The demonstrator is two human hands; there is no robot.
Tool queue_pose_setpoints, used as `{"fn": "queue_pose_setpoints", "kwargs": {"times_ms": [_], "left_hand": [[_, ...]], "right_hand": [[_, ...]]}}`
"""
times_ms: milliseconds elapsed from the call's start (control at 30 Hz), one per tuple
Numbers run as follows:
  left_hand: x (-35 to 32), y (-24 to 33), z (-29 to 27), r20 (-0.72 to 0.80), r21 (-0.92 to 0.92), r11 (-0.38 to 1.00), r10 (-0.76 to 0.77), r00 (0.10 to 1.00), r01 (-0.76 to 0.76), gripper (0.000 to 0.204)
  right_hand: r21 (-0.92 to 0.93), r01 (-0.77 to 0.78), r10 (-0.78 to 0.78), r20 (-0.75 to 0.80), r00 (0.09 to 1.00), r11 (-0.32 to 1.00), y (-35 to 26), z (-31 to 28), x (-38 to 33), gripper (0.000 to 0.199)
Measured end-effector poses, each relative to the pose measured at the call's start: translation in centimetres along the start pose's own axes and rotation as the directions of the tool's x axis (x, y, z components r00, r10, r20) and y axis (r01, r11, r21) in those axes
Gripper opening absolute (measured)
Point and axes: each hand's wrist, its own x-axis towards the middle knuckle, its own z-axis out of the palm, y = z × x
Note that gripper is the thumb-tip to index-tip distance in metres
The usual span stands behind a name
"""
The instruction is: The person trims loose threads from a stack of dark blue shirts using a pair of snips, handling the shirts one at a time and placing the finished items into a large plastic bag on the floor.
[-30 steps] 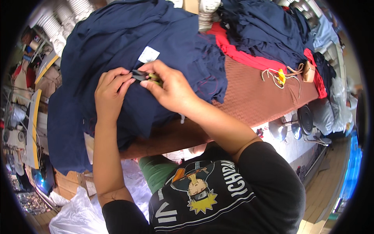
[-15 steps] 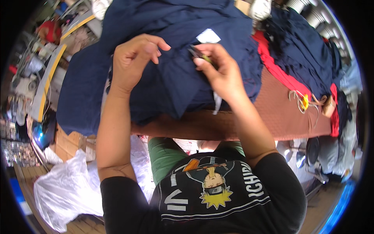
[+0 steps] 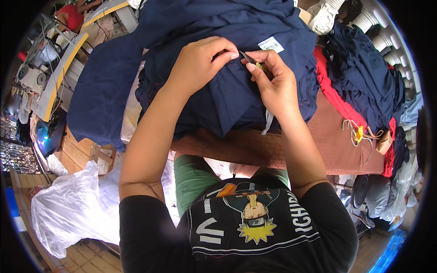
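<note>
Right hand (image 3: 273, 84) pinched around small snips (image 3: 251, 61), left hand (image 3: 200, 63) gripping navy garment (image 3: 227, 95) underneath.

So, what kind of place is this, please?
Probably a small garment workshop. Navy garments are piled on the brown table, a sewing machine stands at the far left, and the right hand holds a small thread cutter at the cloth that the left hand pinches.

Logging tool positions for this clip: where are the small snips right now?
In the head view, upper centre: the snips are pinched in the right hand, tips against the navy cloth beside the left hand, just below-left of the white label.
</note>
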Motion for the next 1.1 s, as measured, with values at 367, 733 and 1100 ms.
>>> {"fn": "queue_pose_setpoints", "kwargs": {"times_ms": [367,733,1100], "left_hand": [[0.1,0.5,-0.6,0.008,0.015,0.998,-0.058,0.998,0.058,0.012],[-2.9,0.1,1.1,-0.239,0.024,1.0,0.015,0.971,-0.01,0.027],[-2.3,0.4,1.1,-0.156,-0.102,0.985,-0.157,0.975,0.143,0.012]], "right_hand": [[-0.277,0.085,-0.073,0.056,0.996,0.957,-1.2,-0.3,0.1,0.02],[-0.125,0.053,-0.049,0.035,0.998,0.991,-1.3,-0.6,-0.3,0.016],[-0.048,0.03,-0.029,0.015,0.999,0.998,0.1,-0.2,-0.3,0.017]]}}
